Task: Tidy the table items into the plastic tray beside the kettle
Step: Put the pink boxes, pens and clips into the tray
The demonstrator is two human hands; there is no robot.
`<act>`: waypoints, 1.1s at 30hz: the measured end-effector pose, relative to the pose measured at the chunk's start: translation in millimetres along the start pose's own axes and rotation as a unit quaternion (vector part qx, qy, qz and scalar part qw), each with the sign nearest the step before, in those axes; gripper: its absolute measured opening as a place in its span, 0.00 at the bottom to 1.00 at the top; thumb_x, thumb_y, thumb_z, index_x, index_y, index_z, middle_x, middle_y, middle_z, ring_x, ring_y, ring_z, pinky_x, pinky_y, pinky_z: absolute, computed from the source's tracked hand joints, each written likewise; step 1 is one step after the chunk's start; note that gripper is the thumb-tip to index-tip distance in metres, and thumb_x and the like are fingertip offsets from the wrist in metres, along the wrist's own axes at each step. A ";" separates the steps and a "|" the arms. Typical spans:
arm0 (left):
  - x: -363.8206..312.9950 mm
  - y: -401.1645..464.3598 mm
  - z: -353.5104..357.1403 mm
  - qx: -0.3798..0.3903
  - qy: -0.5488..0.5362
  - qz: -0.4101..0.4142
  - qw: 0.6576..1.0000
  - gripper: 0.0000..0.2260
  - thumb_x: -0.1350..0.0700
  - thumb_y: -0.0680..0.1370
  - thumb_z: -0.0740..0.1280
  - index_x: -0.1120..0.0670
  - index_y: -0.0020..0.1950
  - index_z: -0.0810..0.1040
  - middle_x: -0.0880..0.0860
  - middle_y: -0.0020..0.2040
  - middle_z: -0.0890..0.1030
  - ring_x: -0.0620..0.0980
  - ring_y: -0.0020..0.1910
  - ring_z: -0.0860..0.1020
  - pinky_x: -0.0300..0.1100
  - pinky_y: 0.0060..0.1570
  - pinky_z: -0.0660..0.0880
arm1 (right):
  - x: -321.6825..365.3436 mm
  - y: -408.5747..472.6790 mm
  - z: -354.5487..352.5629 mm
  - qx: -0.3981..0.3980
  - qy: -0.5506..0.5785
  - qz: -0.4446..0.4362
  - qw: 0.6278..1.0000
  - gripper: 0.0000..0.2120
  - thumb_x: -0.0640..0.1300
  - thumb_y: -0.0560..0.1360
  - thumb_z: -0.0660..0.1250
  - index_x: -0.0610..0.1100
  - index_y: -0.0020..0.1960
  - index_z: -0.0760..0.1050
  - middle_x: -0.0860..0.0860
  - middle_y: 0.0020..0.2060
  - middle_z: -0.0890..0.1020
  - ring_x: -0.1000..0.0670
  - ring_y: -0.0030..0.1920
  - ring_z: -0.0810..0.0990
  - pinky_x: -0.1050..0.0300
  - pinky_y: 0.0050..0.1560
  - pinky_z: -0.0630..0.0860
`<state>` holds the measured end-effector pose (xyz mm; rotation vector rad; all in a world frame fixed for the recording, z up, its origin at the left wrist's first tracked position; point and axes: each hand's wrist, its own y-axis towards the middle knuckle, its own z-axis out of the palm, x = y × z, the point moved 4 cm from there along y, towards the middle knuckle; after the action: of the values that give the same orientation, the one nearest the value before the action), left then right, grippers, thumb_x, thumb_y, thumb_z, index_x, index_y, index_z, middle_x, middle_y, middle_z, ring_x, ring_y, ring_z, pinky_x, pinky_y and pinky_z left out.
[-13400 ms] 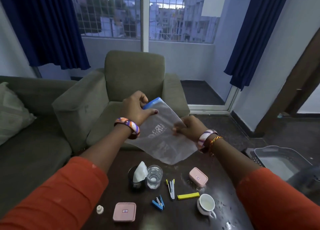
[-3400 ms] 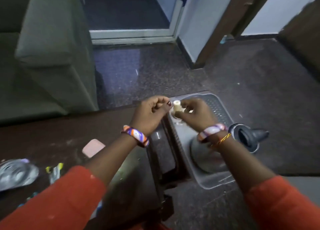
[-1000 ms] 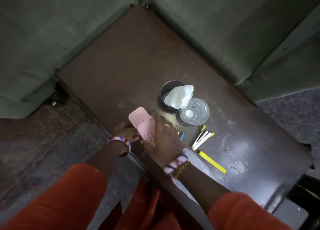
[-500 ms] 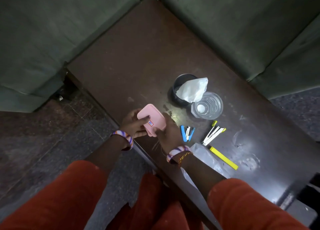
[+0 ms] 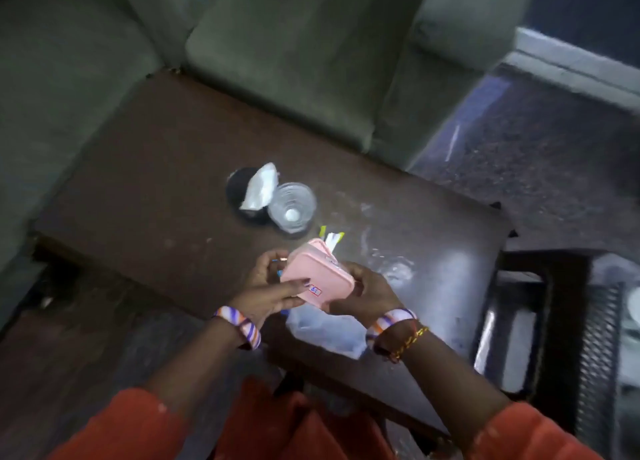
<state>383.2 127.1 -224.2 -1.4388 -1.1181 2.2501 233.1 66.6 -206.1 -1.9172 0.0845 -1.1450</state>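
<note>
Holding one pink box [image 5: 317, 275] lifted over the table's [image 5: 145, 182] near edge, both hands on it. Left hand [image 5: 268, 288] grips its left side, thumb across the lid; right hand [image 5: 367, 291] curls round the right end. Far half of the tabletop is bare; sofa [image 5: 277, 61] butts the far edge. One black cup [image 5: 237, 193] with tissue [image 5: 259, 189] touches one clear glass [image 5: 292, 207]. One plastic bag [image 5: 325, 331] lies under the wrists. Tray [image 5: 602, 338] sits right, beyond the table end, blurred.
</note>
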 end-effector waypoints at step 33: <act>169.0 -62.2 629.1 0.301 0.386 -0.145 0.860 0.15 0.57 0.77 0.61 0.60 0.62 0.72 0.61 0.58 0.76 0.58 0.60 0.73 0.52 0.64 0.67 | -290.8 -245.2 -479.3 -0.250 0.418 0.163 0.858 0.09 0.31 0.78 0.57 0.28 0.55 0.69 0.40 0.35 0.81 0.48 0.24 0.83 0.54 0.28 0.82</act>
<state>-248.0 -30.7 -154.2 -1.5122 -0.2937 1.3710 -374.6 40.8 -138.7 -1.5650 1.2380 -1.7409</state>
